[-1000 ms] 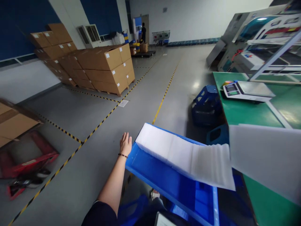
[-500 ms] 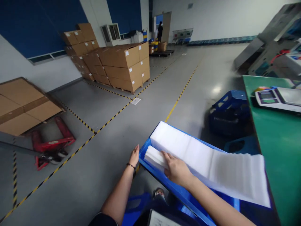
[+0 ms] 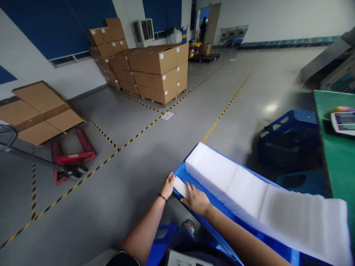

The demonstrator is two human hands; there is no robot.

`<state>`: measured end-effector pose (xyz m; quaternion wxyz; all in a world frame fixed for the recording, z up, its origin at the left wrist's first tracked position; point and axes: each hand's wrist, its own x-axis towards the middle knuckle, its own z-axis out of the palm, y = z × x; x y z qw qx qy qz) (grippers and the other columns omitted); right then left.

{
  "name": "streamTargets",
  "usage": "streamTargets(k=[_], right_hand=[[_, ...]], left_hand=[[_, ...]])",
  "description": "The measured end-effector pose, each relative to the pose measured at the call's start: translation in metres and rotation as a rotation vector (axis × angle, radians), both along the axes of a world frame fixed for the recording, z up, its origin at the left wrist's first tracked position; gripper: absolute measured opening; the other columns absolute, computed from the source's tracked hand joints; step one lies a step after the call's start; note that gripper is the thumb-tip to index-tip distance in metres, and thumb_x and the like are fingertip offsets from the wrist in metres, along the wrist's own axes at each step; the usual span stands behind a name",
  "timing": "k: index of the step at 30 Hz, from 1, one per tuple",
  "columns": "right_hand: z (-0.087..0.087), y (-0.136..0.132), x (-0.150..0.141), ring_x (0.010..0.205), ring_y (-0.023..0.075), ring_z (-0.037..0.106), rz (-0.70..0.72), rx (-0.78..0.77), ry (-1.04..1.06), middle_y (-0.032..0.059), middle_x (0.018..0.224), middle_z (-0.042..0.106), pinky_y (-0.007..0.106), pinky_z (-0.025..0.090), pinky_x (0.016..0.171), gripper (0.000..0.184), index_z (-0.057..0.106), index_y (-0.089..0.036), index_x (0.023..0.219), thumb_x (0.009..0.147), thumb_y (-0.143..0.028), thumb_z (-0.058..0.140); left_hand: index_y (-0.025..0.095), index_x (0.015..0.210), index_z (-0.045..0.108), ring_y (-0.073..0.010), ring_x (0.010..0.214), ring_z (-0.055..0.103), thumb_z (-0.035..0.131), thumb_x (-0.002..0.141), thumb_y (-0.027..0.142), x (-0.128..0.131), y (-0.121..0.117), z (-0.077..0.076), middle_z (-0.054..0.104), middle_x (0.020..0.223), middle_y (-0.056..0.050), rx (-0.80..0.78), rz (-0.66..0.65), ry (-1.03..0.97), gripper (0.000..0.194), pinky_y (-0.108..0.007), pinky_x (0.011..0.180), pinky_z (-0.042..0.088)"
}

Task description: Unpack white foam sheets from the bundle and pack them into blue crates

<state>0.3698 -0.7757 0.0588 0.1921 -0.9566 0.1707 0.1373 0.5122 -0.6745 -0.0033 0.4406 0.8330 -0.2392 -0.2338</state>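
Observation:
A blue plastic crate [image 3: 185, 173] lies in front of me with a long stack of white foam sheets [image 3: 249, 192] standing in it. My left hand [image 3: 168, 184] rests on the crate's near left corner, fingers stretched against a small white foam piece [image 3: 181, 186]. My right hand [image 3: 196, 199] lies flat on top of that same piece, fingers spread, pressing it down at the crate's edge beside the big stack.
A green table [image 3: 332, 155] with a weighing scale [image 3: 344, 122] is on the right. Blue crates [image 3: 288, 136] sit on the floor behind. Stacked cardboard boxes on pallets [image 3: 155, 70], a red pallet jack [image 3: 70, 159] and a flat carton [image 3: 41, 111] stand left. A person [image 3: 203, 29] is far back.
My view has swung left. My right hand came in with a foam sheet and slid a small foam piece toward the crate's near left corner, where my left hand now touches it.

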Motion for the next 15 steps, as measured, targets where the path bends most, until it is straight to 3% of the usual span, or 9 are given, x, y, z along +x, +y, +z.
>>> streamTargets(k=[6, 9, 12, 15], right_hand=[[0.004, 0.004, -0.001, 0.101, 0.0299, 0.052, -0.025, -0.014, 0.005, 0.0221, 0.122, 0.047, 0.038, 0.039, 0.084, 0.075, 0.025, -0.005, 0.136, 0.081, -0.053, 0.036], [0.015, -0.001, -0.002, 0.093, 0.0282, 0.057, -0.063, -0.011, 0.0, 0.0211, 0.114, 0.054, 0.036, 0.042, 0.077, 0.062, 0.035, -0.004, 0.13, 0.082, -0.042, 0.038], [0.046, -0.014, -0.016, 0.085, 0.0273, 0.06, -0.134, -0.017, -0.021, 0.0186, 0.103, 0.06, 0.034, 0.044, 0.072, 0.053, 0.043, -0.005, 0.122, 0.079, -0.037, 0.041], [0.101, -0.034, -0.06, 0.086, 0.0255, 0.06, -0.244, -0.014, -0.096, 0.0151, 0.099, 0.063, 0.034, 0.045, 0.074, 0.053, 0.041, -0.009, 0.121, 0.081, -0.043, 0.038]], left_hand=[[0.013, 0.122, 0.046, -0.0193, 0.12, 0.043, 0.029, 0.088, 0.045, -0.003, -0.005, -0.001, 0.048, 0.128, -0.013, 0.004, 0.012, -0.053, 0.05, -0.034, 0.101, 0.034], [0.012, 0.123, 0.045, -0.0205, 0.122, 0.041, 0.029, 0.087, 0.047, -0.003, -0.002, 0.007, 0.045, 0.131, -0.014, 0.0, 0.016, -0.076, 0.052, -0.036, 0.103, 0.032], [0.012, 0.128, 0.039, -0.0195, 0.127, 0.034, 0.024, 0.088, 0.048, -0.004, 0.003, 0.023, 0.038, 0.136, -0.014, -0.041, 0.026, -0.107, 0.055, -0.036, 0.105, 0.028], [0.014, 0.129, 0.037, -0.0177, 0.128, 0.032, 0.022, 0.089, 0.049, -0.002, 0.008, 0.042, 0.037, 0.137, -0.011, -0.095, 0.037, -0.122, 0.055, -0.034, 0.106, 0.028]])
